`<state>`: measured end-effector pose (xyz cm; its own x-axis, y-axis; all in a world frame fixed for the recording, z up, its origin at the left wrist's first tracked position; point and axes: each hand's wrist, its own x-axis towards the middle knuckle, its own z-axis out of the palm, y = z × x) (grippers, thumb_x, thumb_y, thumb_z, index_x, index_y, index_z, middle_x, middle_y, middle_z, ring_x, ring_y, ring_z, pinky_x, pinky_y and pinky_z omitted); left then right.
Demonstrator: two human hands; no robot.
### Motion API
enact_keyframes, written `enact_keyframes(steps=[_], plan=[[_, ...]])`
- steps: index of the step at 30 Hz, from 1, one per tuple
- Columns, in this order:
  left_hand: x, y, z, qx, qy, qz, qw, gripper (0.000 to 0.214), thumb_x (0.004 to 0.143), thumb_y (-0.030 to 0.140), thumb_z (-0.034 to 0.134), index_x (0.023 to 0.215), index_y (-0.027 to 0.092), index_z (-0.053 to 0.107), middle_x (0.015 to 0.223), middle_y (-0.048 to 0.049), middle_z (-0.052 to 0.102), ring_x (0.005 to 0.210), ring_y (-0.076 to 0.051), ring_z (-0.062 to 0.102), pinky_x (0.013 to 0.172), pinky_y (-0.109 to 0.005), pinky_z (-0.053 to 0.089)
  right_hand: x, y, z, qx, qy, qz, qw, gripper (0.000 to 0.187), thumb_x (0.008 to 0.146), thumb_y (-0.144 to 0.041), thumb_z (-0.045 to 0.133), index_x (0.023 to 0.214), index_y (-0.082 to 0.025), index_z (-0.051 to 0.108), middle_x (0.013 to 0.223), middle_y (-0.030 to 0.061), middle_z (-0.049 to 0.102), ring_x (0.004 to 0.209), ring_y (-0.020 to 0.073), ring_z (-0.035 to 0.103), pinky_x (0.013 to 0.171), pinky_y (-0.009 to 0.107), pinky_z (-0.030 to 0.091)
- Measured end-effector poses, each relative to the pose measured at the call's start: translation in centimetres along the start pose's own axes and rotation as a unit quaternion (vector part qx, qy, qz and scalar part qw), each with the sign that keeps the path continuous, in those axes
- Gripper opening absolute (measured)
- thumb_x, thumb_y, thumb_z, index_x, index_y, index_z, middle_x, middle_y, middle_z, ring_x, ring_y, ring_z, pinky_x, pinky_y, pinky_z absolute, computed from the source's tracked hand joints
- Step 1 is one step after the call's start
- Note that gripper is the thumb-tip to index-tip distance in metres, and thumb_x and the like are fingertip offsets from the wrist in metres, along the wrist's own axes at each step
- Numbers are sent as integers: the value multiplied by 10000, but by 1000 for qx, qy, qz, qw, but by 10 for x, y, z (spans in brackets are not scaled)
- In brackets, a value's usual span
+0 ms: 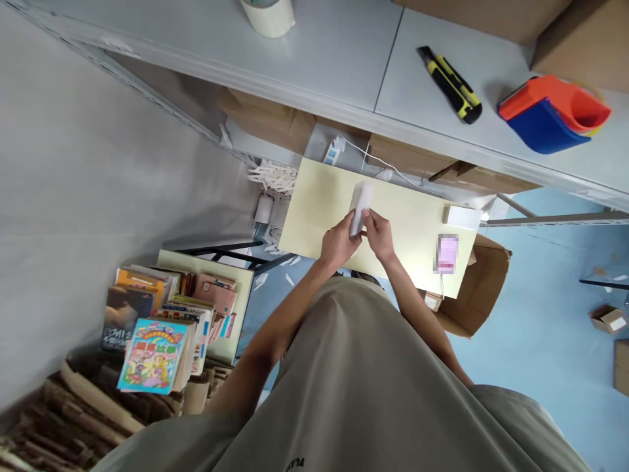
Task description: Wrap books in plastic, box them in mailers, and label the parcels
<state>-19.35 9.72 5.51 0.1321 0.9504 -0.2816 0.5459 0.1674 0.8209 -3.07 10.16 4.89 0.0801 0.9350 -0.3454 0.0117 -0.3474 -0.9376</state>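
Note:
A small white box (360, 204) is held upright-tilted over a pale yellow table (314, 210). My left hand (339, 244) grips its lower left side with curled fingers. My right hand (379, 235) holds its lower right edge, fingers closed on it. Both hands meet at the box's near end. Another small white box (460, 216) lies at the table's right edge, and a pink blurred flat item (447, 254) lies near it.
A grey shelf (344, 59) overhead carries a tape roll (269, 14), a yellow-black utility knife (449, 84) and orange and blue scoops (553, 113). Stacked books (162, 328) stand at the left, an open cardboard box (479, 288) at the right on a blue floor.

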Motion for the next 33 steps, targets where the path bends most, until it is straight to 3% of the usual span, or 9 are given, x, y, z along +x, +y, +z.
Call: enact_keyframes(steps=[3,6,8,12,18,23,27,30,33], plan=[[29,-48,-19,-146,-6,-51,988,602,896,230,803,1496,218,758,1189,-87,884,1035,-304,828,961,-396,655,24,26,33,-67,-39,-6,997,709,1060,-804,649,1475,-252,811,1466,95,856,1351,328,826,1128,526,741],[61,-91,-44,-306,-40,-117,944,596,807,366,863,1357,156,771,1085,-83,862,946,-244,775,810,-306,605,45,45,57,-194,-62,-28,979,585,1109,-537,651,1578,-215,785,1733,124,705,1617,360,690,1350,555,596],[83,-112,-59,-355,-64,-163,918,691,721,422,915,1339,155,758,1063,-76,851,922,-230,754,753,-280,573,54,52,70,-267,-72,-30,961,564,1113,-386,634,1626,-186,759,1842,134,584,1699,352,609,1418,546,522],[125,-142,-75,-369,-102,-170,908,688,667,361,927,1305,167,757,1057,-63,851,990,-235,767,810,-273,582,60,59,99,-349,-114,8,930,613,1132,-266,593,1720,-111,667,1922,179,444,1754,355,535,1450,528,480],[164,-177,-80,-263,-54,-155,951,532,719,175,749,1250,148,786,1105,-86,879,1066,-248,790,1028,-353,632,60,64,136,-400,-166,90,897,686,1131,-223,585,1802,-85,553,1981,159,305,1800,377,456,1451,546,479],[159,-182,-84,-208,-6,-150,966,589,777,175,784,1362,108,784,1496,-241,811,1438,-373,755,1333,-532,529,55,59,131,-403,-147,111,897,690,1141,-279,575,1818,-150,549,1980,135,317,1735,413,552,1414,597,524],[135,-172,-103,-231,-11,-111,967,648,917,289,796,1530,91,726,1716,-308,650,1521,-418,731,1290,-536,588,48,49,112,-386,-118,79,911,658,1138,-372,603,1773,-200,617,1949,142,399,1681,442,613,1393,647,537],[108,-161,-121,-263,7,-73,962,632,973,414,796,1526,113,740,1707,-299,663,1491,-420,751,1245,-521,627,42,38,99,-358,-100,33,928,673,1136,-550,624,1728,-231,663,1914,136,478,1686,419,611,1391,629,544],[72,-149,-137,-292,70,-54,953,618,973,523,826,1477,168,774,1650,-249,725,1466,-403,765,1231,-527,641,35,22,90,-325,-93,-19,941,824,1110,-742,592,1721,-192,655,1880,180,525,1673,408,628,1369,627,564]])
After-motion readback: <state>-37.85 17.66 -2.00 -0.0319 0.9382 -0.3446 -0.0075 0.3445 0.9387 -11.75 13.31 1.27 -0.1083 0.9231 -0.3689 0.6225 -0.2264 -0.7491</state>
